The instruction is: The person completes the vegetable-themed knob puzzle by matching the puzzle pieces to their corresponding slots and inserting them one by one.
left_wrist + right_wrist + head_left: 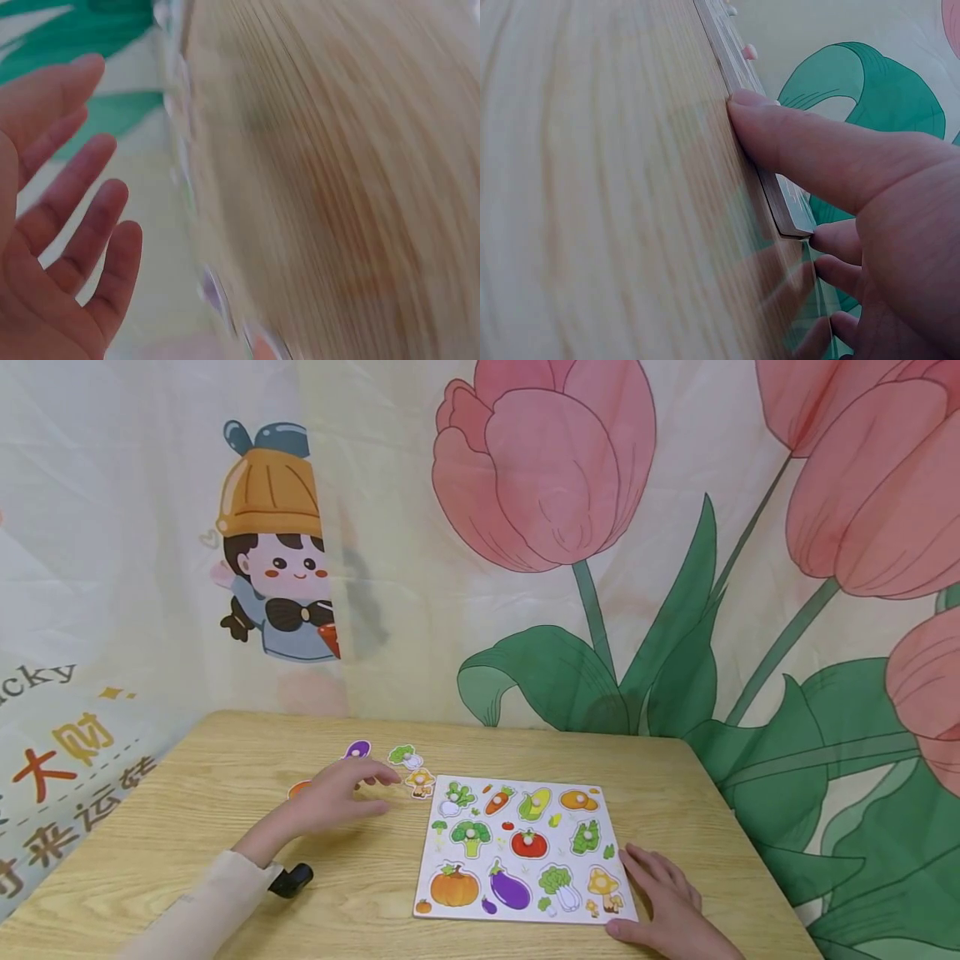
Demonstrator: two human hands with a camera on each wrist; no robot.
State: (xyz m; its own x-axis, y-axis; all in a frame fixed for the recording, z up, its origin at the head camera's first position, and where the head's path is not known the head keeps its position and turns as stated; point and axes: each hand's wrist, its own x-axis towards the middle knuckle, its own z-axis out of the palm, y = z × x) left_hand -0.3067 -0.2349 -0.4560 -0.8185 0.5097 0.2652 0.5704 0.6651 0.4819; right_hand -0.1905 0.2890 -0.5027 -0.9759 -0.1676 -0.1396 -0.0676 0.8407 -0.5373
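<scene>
"At ten o'clock from the white rectangular wooden board (558, 850), the flat orange mushroom piece (420, 784) is lying."
"Looking light, stiff: rim-pinching suits. Left hand (347, 796) is hanging fingers-apart; right hand (670, 896), likewise, is touching the board."

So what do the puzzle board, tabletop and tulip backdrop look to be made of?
Puzzle board: likely wood or fibreboard; brown cut edge under a pale, smooth printed face. Tabletop: wood or wood-effect laminate, smooth and slightly glossy, with grain and faint reflections. Tulip backdrop: probably thin printed fabric, given its soft creases, though plastic sheeting is possible.
</scene>
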